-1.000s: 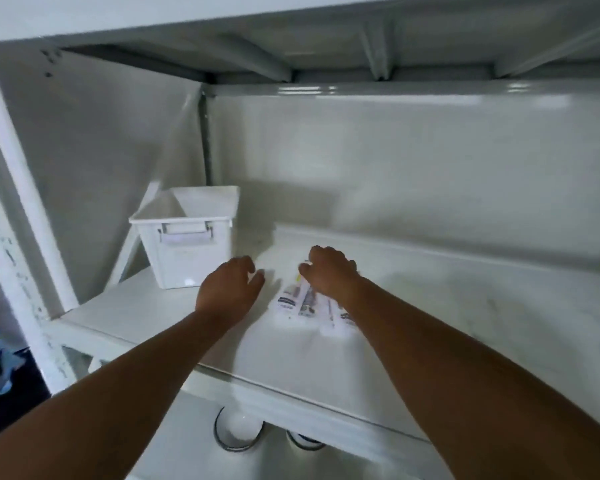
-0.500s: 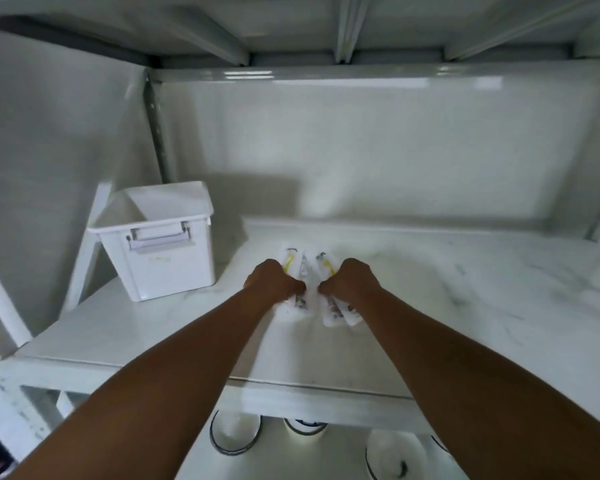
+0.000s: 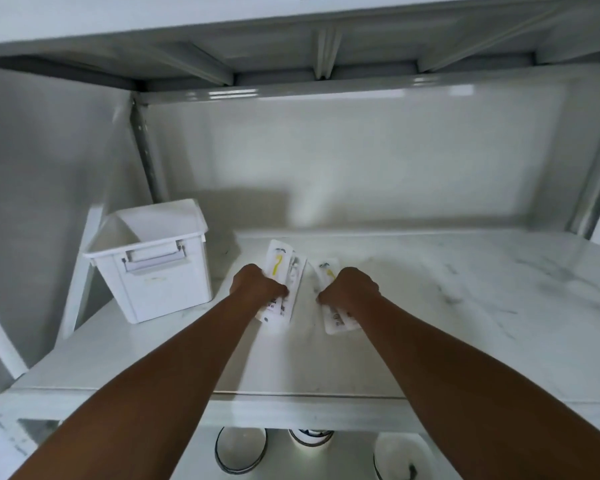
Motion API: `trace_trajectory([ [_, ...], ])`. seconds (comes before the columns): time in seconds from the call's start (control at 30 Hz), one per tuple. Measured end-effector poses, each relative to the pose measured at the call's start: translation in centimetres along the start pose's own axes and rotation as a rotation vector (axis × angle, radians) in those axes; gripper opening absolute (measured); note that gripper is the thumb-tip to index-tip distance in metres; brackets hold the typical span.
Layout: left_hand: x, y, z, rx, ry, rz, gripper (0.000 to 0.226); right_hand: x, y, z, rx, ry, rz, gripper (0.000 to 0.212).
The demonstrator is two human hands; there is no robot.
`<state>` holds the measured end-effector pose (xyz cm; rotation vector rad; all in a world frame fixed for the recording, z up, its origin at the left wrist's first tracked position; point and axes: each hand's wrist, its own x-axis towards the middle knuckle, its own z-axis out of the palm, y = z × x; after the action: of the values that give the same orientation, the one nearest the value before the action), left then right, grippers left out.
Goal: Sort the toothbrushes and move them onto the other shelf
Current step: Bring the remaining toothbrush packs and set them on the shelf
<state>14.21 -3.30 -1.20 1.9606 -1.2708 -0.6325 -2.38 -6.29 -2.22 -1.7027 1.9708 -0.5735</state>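
Gripping toothbrush packs (image 3: 280, 268) lengthwise, heads pointing rearward, both hands (image 3: 257, 287) fisted.

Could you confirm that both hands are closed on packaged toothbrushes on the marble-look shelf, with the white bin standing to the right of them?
Not quite: the white bin stands to the left of the hands, not the right, as the head view shows. The rest holds: the left hand and right hand are each closed on packaged toothbrushes on the marble-look shelf.
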Motion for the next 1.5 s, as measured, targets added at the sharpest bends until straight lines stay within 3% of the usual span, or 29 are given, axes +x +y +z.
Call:
trace_trajectory([
  [0.07,-0.1,0.2,-0.1,-0.01,0.006,0.008,0.045,0.2,-0.1,-0.2,0.003,-0.006,-0.034,0.027],
  [0.23,0.4,-0.4,0.2,-0.15,-0.017,0.017,0.057,0.5,0.1,-0.4,-0.086,0.042,-0.138,0.029],
  [0.4,1.1,-0.5,0.4,-0.35,-0.124,-0.005,0.026,0.9,0.6,-0.8,-0.066,0.019,-0.152,0.028],
  [0.67,0.7,-1.1,0.9,-0.668,-0.381,-0.046,0.012,1.5,1.0,-2.6,0.274,-0.05,-0.021,0.013],
  [0.77,0.6,-1.1,1.3,-0.736,-0.445,-0.017,0.016,1.9,1.2,-2.9,0.513,-0.126,0.066,0.029],
  [0.87,0.6,-0.8,1.7,-0.787,-0.482,0.028,0.019,1.9,1.4,-3.2,0.485,-0.202,0.121,0.01],
  [1.1,0.6,0.0,2.6,-0.912,-0.547,0.095,0.031,0.9,2.1,-4.2,0.639,-0.315,0.125,0.045],
  [1.27,0.5,0.8,3.4,-0.911,-0.56,0.113,0.026,0.9,1.8,-5.1,0.883,-0.337,0.208,0.054],
  [1.4,0.5,1.3,4.2,-0.904,-0.583,0.131,0.016,1.6,2.5,-5.0,0.935,-0.281,0.298,0.031],
  [1.5,0.3,2.0,4.8,-0.895,-0.602,0.15,0.017,1.9,3.7,-4.8,0.963,-0.346,0.21,0.017],
])
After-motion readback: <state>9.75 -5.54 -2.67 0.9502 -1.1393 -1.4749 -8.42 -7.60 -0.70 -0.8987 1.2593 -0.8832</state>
